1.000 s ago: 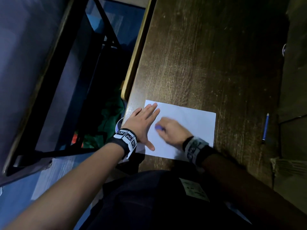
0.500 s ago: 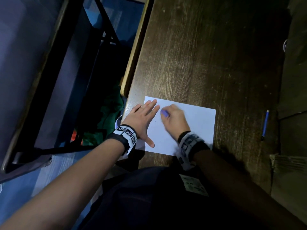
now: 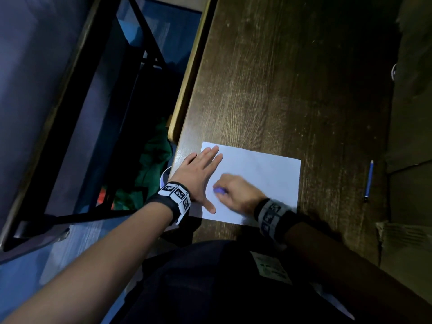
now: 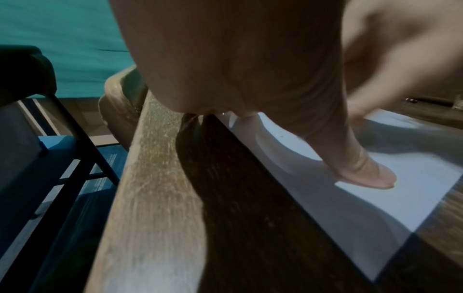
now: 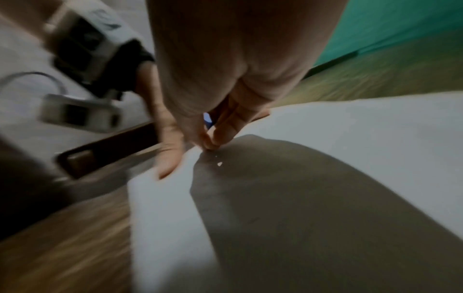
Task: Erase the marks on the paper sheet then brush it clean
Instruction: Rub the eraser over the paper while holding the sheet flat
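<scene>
A white paper sheet (image 3: 264, 174) lies on the dark wooden table (image 3: 280, 90) near its front left corner. My left hand (image 3: 201, 170) lies flat on the sheet's left edge, fingers straight, pressing it down; its thumb (image 4: 363, 170) rests on the paper (image 4: 400, 198). My right hand (image 3: 236, 190), blurred by motion, pinches a small blue-purple eraser (image 3: 219, 190) against the sheet's lower left part. In the right wrist view the curled fingers (image 5: 220, 134) hide most of the eraser (image 5: 207, 118). A few pale crumbs (image 5: 219, 163) lie on the paper (image 5: 350, 138).
A blue pencil (image 3: 369, 181) lies on the table right of the sheet. The table's left edge (image 3: 187, 90) runs beside a black metal frame (image 3: 131, 66) and green cloth (image 3: 154, 164) below. Cardboard-like items (image 3: 411, 242) sit at the far right.
My right hand with the eraser moved up toward the sheet's top left, then back down and toward me. The left hand and the sheet have stayed in place.
</scene>
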{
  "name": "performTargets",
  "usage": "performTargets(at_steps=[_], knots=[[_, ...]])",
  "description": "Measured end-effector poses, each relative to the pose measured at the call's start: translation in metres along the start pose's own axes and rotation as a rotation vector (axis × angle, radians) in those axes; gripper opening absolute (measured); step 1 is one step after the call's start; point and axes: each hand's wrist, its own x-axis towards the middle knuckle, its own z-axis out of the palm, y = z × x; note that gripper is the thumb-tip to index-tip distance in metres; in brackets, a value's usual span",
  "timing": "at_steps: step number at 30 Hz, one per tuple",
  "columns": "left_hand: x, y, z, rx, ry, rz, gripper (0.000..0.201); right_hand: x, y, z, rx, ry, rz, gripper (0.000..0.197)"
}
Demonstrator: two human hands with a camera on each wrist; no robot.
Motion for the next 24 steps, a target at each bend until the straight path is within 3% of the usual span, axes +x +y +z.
performTargets(at_steps=[4, 5, 6, 9, 10, 11, 14, 15, 17, 19, 20, 21, 22, 24], knots=[[0.0, 0.001, -0.001, -0.011, -0.003, 0.005, 0.161, 0.017, 0.03, -0.024, 0.064, 0.564, 0.259, 0.01], [0.001, 0.001, -0.001, -0.014, -0.001, 0.008, 0.161, 0.014, 0.028, -0.017, 0.071, 0.57, 0.245, 0.01], [0.003, 0.001, -0.001, -0.016, 0.002, 0.008, 0.16, 0.009, 0.022, -0.008, 0.073, 0.483, 0.18, 0.009], [0.006, 0.004, -0.001, 0.0, -0.013, 0.007, 0.16, -0.014, 0.005, 0.012, 0.009, 0.032, -0.083, 0.008], [0.007, 0.004, -0.002, 0.01, -0.019, 0.008, 0.161, -0.013, 0.009, 0.005, -0.015, -0.012, -0.096, 0.007], [0.008, 0.004, -0.002, 0.019, -0.026, 0.009, 0.162, -0.007, 0.015, -0.005, -0.019, 0.038, -0.046, 0.007], [0.009, 0.004, -0.003, 0.027, -0.045, 0.01, 0.163, 0.009, 0.035, -0.023, 0.05, 0.465, 0.248, 0.01], [0.009, 0.003, -0.003, 0.029, -0.048, 0.009, 0.163, 0.009, 0.035, -0.019, 0.066, 0.532, 0.266, 0.011], [0.009, 0.003, -0.003, 0.033, -0.041, 0.009, 0.163, 0.0, 0.02, 0.003, 0.08, 0.416, 0.136, 0.009], [0.008, 0.004, -0.002, 0.035, -0.037, 0.006, 0.162, -0.018, 0.002, 0.021, 0.047, 0.129, -0.077, 0.01], [0.008, 0.004, -0.002, 0.038, -0.036, 0.005, 0.162, -0.021, 0.003, 0.016, 0.033, 0.036, -0.11, 0.009], [0.008, 0.004, -0.003, 0.039, -0.038, 0.006, 0.162, -0.017, 0.006, 0.006, 0.038, 0.028, -0.084, 0.007], [0.008, 0.004, -0.003, 0.038, -0.043, 0.008, 0.162, -0.009, 0.013, -0.004, 0.045, 0.114, -0.02, 0.006], [0.008, 0.004, -0.003, 0.036, -0.046, 0.012, 0.162, 0.006, 0.026, -0.016, 0.054, 0.41, 0.177, 0.007]])
